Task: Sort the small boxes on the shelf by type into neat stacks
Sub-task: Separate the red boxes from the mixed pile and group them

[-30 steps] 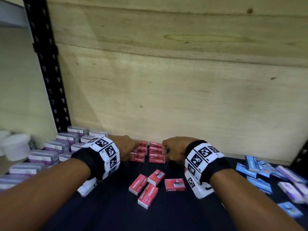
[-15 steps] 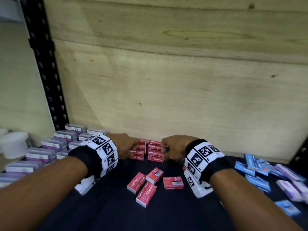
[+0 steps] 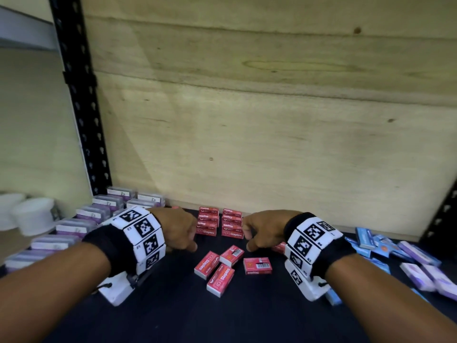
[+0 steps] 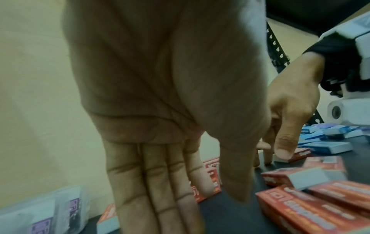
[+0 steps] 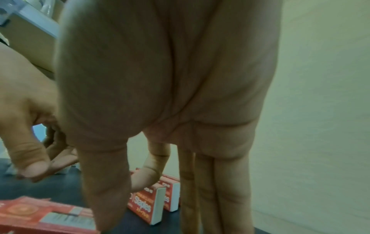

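Both hands empty, fingers slack: left hand (image 3: 179, 230) and right hand (image 3: 262, 229) flank two red staple-box stacks (image 3: 218, 221) at the shelf's back wall. Four loose staple boxes (image 3: 232, 264) lie just in front; a careless reach could topple the stacks.

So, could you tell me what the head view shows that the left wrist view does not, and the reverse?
Only the head view shows the two tidy stacks of red staple boxes against the plywood back, the white tubs at far left, and both marker wristbands.

Only the left wrist view shows the left hand from the palm side, fingers straight and holding nothing.

Both show loose red staple boxes on the dark shelf, blue boxes beyond the right hand, and purple-labelled boxes at left.
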The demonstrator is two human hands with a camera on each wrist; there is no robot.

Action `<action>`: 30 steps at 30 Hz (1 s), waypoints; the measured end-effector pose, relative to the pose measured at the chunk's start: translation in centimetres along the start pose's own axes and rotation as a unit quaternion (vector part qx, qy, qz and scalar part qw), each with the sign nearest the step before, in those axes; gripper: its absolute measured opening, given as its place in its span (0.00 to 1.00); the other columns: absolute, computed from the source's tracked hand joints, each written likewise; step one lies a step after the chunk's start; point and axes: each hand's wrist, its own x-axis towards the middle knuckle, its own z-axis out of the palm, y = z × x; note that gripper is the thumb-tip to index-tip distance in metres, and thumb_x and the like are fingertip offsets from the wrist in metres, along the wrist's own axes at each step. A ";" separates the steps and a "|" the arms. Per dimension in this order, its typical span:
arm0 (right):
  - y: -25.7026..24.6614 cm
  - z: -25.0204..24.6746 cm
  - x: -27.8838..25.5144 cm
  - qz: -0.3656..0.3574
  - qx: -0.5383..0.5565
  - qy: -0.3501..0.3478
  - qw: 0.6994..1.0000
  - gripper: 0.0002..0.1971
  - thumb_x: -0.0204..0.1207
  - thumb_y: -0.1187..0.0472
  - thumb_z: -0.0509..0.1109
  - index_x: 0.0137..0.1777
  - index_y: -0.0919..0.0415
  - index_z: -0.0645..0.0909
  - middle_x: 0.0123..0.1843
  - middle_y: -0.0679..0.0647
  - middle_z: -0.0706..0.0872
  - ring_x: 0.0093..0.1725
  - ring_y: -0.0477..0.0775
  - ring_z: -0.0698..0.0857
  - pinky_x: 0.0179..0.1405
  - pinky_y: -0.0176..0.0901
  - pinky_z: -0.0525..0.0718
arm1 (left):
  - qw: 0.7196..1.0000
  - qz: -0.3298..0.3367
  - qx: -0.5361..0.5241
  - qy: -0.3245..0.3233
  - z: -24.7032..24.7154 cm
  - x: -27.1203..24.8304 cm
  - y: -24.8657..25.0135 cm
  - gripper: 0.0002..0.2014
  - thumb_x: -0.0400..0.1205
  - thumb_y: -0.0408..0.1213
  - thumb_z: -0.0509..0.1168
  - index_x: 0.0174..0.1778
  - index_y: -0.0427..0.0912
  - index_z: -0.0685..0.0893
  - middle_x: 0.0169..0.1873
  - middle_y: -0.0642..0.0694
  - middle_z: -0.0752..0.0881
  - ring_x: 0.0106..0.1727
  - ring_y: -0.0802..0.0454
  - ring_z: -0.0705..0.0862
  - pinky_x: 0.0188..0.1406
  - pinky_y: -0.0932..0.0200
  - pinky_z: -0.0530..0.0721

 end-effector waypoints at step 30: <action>-2.1 0.9 -0.4 -0.070 -0.046 0.025 0.996 0.13 0.80 0.51 0.71 0.62 0.53 0.85 0.60 0.51 0.87 0.53 0.51 0.82 0.49 0.44 0.78 | 0.997 0.062 -0.034 0.030 1.2 -0.9 -0.3 0.33 0.63 0.45 0.85 0.61 0.53 0.77 0.48 0.55 0.84 0.47 0.55 0.83 0.51 0.55 0.83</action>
